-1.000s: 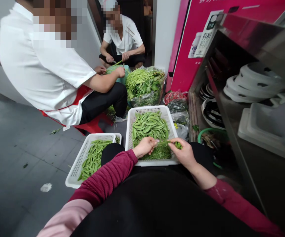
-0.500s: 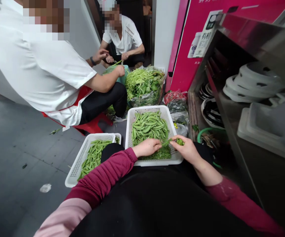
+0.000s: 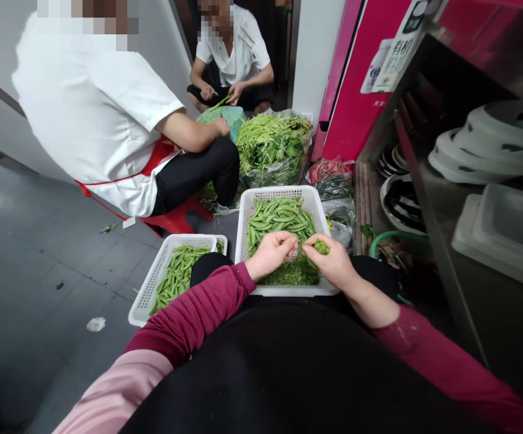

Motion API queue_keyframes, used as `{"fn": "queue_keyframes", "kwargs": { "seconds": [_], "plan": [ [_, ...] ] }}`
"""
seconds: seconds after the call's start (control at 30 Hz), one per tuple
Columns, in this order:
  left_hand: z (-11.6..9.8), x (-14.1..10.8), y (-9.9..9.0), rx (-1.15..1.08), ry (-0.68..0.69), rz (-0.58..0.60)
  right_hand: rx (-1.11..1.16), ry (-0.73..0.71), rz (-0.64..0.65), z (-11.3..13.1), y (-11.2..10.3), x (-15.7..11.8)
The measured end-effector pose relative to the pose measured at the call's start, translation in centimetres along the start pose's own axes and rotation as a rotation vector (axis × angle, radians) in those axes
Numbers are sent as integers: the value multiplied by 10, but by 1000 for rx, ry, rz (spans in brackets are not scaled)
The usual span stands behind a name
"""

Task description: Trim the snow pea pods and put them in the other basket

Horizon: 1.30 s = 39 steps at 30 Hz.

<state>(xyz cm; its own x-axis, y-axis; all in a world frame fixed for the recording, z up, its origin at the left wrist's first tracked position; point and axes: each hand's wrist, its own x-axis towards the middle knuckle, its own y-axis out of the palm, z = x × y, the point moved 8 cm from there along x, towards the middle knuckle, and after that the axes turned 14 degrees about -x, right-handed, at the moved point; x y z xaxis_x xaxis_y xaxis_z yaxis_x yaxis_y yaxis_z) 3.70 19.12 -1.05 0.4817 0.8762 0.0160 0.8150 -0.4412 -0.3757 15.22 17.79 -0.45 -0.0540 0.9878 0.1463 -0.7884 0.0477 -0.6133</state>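
On my lap sits a white perforated basket [image 3: 242,226]. Flat green pea pods [image 3: 283,218] are heaped in its far part, and small green trimmings [image 3: 294,272] lie in the near part. Over the basket, my left hand [image 3: 272,256] is closed in a pinch; what it holds, if anything, cannot be made out. Close beside it on the right, my right hand [image 3: 331,262] is closed around a few pea pods [image 3: 321,246], their ends showing above its fingers. A second white basket [image 3: 146,301] with more pods stands lower left.
One co-worker [image 3: 107,114] sits on a red stool [image 3: 180,218] at left; another [image 3: 234,51] crouches behind, holding a green stem. A large bag of leafy greens [image 3: 274,147] stands ahead. At right are a steel shelf [image 3: 442,241] with stacked containers and a green-rimmed bin [image 3: 399,234].
The pod stretched between my hands no longer shows. My hands have come closer together above the basket. The whole view has shifted slightly, and the seated co-worker's raised hand has dropped from sight.
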Motion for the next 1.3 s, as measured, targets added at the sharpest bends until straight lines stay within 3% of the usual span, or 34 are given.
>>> {"fn": "queue_keyframes", "kwargs": {
  "seconds": [0.07, 0.17, 0.3, 0.4, 0.5, 0.57, 0.7, 0.8, 0.93, 1.1, 1.3],
  "plan": [
    [28, -3, 8, -54, -96, 39, 321, 191, -152, -27, -8, -3],
    [67, -9, 21, 247, -93, 223, 791, 407, -281, -71, -21, -3],
    [114, -13, 23, 753, -123, 394, 1003, 605, -121, -102, -21, 0],
    [127, -10, 25, 838, -134, 433, 1024, 611, 24, -96, -4, -7],
    [121, -7, 25, 843, -94, 448, 888, 541, 107, -84, 13, -14],
    [107, -6, 23, 832, -51, 470, 637, 464, 136, -77, 18, -15],
    [66, -6, 15, 711, -2, 473, -27, 146, 240, -51, 30, -7],
    [29, -6, 12, 502, 58, 441, -270, -66, 304, -29, 45, -5],
    [7, -6, 1, 129, -9, 258, -313, -121, 252, -15, 45, -5],
    [22, -13, -2, -472, -301, 105, -259, -154, 142, -11, 26, -8],
    [21, -19, -2, -712, -368, 39, -271, -127, 75, -12, 18, -10]
  ]
}}
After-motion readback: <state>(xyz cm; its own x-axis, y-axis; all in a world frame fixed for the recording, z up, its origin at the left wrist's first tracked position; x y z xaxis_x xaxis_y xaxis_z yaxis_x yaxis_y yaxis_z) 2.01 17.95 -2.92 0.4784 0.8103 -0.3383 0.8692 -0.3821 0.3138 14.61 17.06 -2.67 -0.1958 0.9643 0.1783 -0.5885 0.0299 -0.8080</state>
